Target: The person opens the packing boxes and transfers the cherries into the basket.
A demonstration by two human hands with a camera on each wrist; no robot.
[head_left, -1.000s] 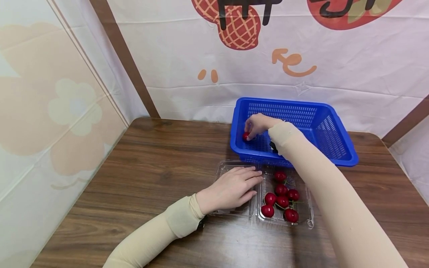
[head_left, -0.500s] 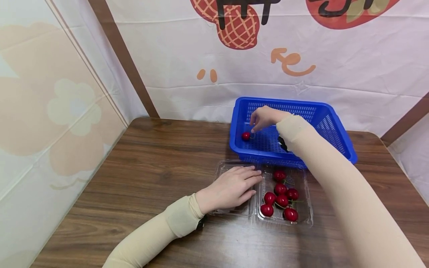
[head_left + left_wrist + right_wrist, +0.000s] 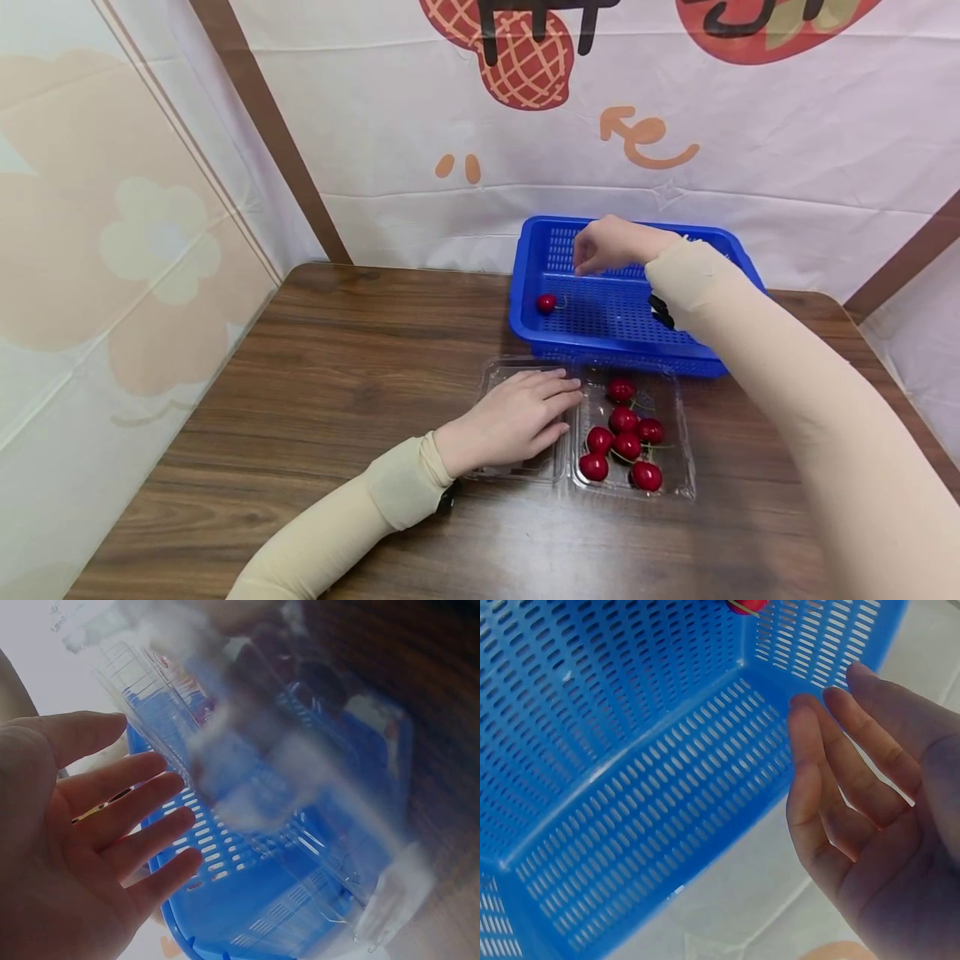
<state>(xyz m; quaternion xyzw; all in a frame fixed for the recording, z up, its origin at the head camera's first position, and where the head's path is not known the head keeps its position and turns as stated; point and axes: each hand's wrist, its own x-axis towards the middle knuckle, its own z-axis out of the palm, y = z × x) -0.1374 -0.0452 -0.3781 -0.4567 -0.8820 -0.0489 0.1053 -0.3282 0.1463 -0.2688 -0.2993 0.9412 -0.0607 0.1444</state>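
My left hand rests with straight fingers on the left half of a clear plastic clamshell box. In its right half lie several red cherries with green stems. In the left wrist view the palm faces the see-through plastic, with blue showing behind it. My right hand hovers over the blue basket, fingers loosely bent and nothing between them, as the right wrist view also shows. A single cherry with its stem lies on the basket floor near the left wall, apart from the hand.
The slotted basket stands at the back of the wooden table, directly behind the clamshell box. A printed white cloth hangs close behind the table, and another covers the left side. My right forearm passes over the basket's right end.
The right hand has let go of the cherry in the basket and moved up and to the right. The left hand has stayed in place on the box.
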